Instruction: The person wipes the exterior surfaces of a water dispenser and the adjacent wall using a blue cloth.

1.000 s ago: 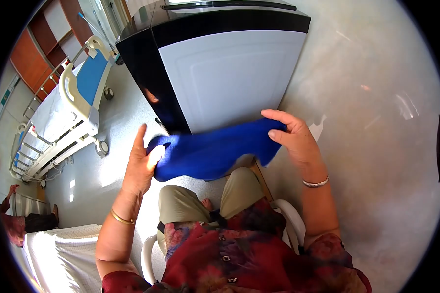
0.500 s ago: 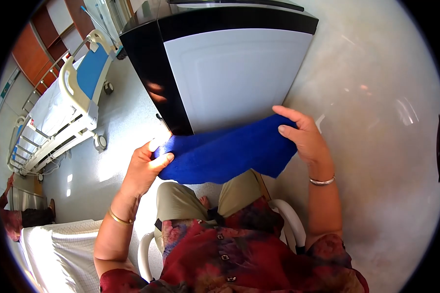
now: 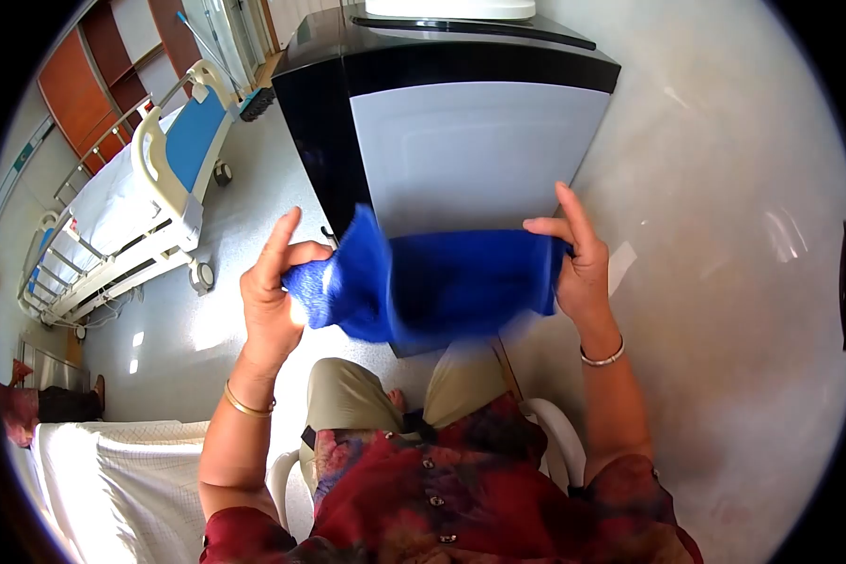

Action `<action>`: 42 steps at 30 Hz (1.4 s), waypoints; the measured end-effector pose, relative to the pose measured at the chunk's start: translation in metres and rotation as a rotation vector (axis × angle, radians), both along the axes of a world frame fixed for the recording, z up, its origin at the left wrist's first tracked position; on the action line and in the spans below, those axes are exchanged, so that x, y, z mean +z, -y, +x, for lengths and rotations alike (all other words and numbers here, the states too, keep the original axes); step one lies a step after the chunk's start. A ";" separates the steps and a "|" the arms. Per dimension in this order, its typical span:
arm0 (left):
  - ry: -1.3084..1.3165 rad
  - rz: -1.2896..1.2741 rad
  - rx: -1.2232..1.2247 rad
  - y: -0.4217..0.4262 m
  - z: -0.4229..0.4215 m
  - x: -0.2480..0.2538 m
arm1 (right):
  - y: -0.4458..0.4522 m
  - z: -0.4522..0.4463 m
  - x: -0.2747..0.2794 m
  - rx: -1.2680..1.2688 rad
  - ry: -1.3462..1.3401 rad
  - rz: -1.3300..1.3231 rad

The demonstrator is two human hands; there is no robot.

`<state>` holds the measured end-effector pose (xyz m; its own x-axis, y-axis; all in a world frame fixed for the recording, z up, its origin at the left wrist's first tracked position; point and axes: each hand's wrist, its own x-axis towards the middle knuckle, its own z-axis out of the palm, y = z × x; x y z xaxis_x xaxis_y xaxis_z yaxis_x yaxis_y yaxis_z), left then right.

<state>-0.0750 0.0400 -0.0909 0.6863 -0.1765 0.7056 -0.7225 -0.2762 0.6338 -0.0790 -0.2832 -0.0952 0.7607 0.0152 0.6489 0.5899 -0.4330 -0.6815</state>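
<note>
In the head view, two hands hold up a blue cloth. It is in the air, above and just past the knees, in front of a big cabinet. The left hand pinches one end, with one finger poking up. The right hand has the other end near its fingertips, with a finger up too. Neither hand is wide open. The cloth is being held out and handled; part of it folds up near the left hand. I think getting it flat calls for a snug pinch at both ends and a soft pull apart.

The cabinet has black edges and a pale front, and a white thing sits on top. The person sits in a chair with white arms. A bed with wheels stands on the shiny floor. Another person is at the far left, near a white cover.
</note>
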 end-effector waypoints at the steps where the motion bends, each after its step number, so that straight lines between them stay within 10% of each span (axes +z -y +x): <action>1: 0.022 0.007 -0.001 0.002 0.000 -0.001 | -0.002 0.002 -0.004 0.078 0.001 0.112; 11: -0.325 -0.297 -0.034 -0.011 -0.001 0.001 | 0.009 0.005 0.009 0.091 -0.293 0.366; 13: -0.550 -0.522 -0.270 -0.013 -0.002 -0.002 | 0.014 0.009 0.005 0.450 -0.470 0.792; 27: -1.007 -0.875 -0.380 0.003 -0.006 -0.034 | 0.010 0.016 -0.061 0.813 -0.851 1.050; 28: -0.988 -0.783 -0.426 0.012 -0.013 -0.024 | 0.004 0.017 -0.069 1.022 -0.829 1.089; 29: -0.705 -0.564 -0.386 0.020 -0.019 -0.030 | -0.024 -0.005 -0.047 0.585 -0.815 0.999; 31: -1.097 -0.362 -0.068 0.039 -0.036 -0.011 | -0.051 -0.029 -0.038 0.606 -0.855 0.842; 33: -0.827 -0.307 -0.295 0.061 -0.040 -0.030 | -0.086 -0.050 -0.036 0.659 -0.708 0.646; 34: -0.293 -0.008 -0.054 0.073 -0.035 -0.042 | -0.092 -0.056 -0.032 0.714 -0.566 0.554; 42: -0.446 0.083 -0.321 0.073 -0.048 -0.021 | -0.075 -0.009 -0.107 0.406 -0.645 0.506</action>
